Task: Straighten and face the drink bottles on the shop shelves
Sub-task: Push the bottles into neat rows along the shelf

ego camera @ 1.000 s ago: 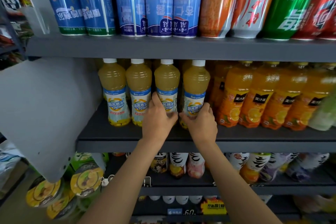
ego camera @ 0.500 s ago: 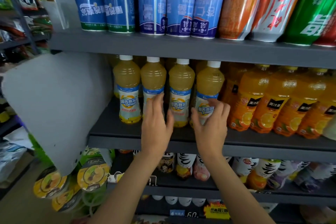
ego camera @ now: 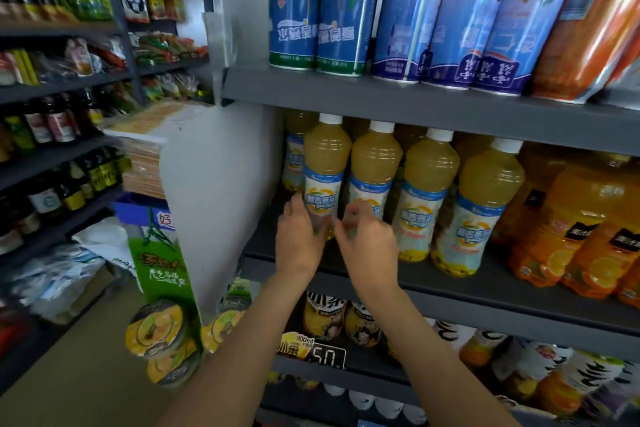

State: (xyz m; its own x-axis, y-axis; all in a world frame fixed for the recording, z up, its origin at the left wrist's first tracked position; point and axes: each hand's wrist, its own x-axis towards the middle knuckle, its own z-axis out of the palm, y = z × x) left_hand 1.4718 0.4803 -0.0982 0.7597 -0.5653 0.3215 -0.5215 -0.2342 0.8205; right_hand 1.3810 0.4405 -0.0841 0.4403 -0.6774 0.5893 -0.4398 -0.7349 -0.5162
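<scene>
Four pale yellow juice bottles with white caps and blue-white labels stand in a front row on the grey middle shelf [ego camera: 450,291]. My left hand [ego camera: 298,246] grips the base of the leftmost bottle [ego camera: 327,156] from its left side. My right hand [ego camera: 369,246] has its fingers curled on the lower label of the second bottle [ego camera: 375,163], thumb toward the first. The third bottle [ego camera: 429,170] and the fourth bottle [ego camera: 490,184] stand untouched, labels facing out. Both hands are blurred by motion.
Orange juice bottles [ego camera: 571,218] fill the shelf to the right. Tall blue cans [ego camera: 346,10] stand on the shelf above. A grey side panel [ego camera: 214,201] bounds the shelf on the left. Bottles on the lower shelf [ego camera: 325,319], yellow tins [ego camera: 156,329] and another rack [ego camera: 52,114] sit nearby.
Both hands have left the third and fourth yellow bottles and shifted left to the first and second. The view has swung left, showing the aisle.
</scene>
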